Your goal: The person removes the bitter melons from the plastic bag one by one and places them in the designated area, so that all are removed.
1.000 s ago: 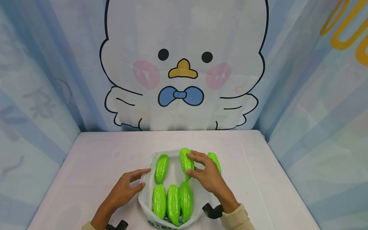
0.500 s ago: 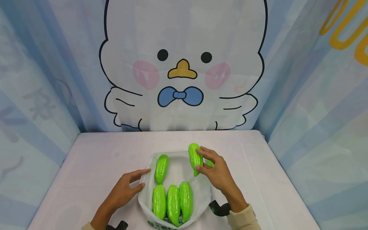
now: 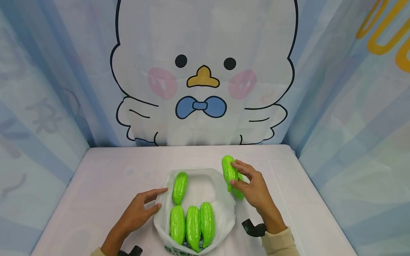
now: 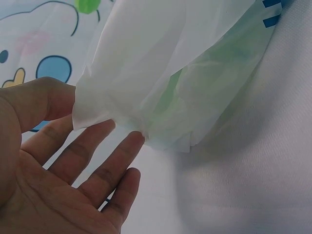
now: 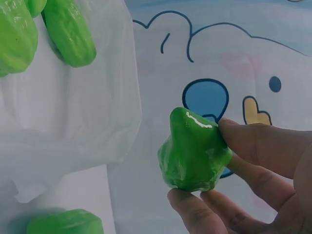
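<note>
Looks partway: right hand (image 3: 256, 188) pinches one gourd (image 3: 228, 167) right of centre, another gourd (image 3: 238, 193) sits outside, four gourds (image 3: 193, 225) in bag (image 3: 225, 217) lower centre, left hand (image 3: 139, 209) relaxed, touching bag.

The left hand (image 4: 51, 190), at eight o'clock, touches the edge of a translucent white bag (image 4: 131, 58), green showing through it; a bright green object (image 4: 87, 4) peeks in at eleven, cartoon backdrop (image 4: 31, 41) at ten, pale worktop (image 4: 253, 180) at four.

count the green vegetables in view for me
6 green vegetables: one in the right hand, one just outside the white bag, four inside it: three in a near row, one at far left. Others could be hidden.
</note>
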Available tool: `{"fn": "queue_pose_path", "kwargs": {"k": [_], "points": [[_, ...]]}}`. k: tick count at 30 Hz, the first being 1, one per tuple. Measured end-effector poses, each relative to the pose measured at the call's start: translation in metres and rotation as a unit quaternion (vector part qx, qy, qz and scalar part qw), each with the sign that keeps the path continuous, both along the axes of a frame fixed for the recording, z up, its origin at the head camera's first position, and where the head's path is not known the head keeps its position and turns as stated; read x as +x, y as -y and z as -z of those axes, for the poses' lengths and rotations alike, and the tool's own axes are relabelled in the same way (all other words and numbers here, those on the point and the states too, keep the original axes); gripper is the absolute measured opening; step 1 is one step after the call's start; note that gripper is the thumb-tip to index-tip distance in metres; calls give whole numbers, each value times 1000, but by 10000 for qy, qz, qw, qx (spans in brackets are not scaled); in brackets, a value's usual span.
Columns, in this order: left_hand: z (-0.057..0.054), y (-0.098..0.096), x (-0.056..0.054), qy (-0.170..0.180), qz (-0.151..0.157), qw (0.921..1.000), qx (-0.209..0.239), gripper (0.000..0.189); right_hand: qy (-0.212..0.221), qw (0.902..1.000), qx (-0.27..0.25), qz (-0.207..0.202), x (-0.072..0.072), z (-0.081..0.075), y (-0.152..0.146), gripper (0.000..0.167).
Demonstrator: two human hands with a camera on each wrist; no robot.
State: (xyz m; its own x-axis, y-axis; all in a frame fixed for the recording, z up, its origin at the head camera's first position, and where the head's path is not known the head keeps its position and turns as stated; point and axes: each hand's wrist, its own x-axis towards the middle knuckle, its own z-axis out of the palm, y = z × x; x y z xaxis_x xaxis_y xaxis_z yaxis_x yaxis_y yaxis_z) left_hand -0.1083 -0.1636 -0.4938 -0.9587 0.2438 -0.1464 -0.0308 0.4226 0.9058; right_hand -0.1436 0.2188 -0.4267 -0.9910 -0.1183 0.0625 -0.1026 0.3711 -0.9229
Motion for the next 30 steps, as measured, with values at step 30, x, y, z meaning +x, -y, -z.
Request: {"fn": "queue_pose_path", "kwargs": {"k": [30], "points": [[1,-1,-2,40,-20,10000,30,49,297,9967,-41,751,-7,18,-70,62]]}}
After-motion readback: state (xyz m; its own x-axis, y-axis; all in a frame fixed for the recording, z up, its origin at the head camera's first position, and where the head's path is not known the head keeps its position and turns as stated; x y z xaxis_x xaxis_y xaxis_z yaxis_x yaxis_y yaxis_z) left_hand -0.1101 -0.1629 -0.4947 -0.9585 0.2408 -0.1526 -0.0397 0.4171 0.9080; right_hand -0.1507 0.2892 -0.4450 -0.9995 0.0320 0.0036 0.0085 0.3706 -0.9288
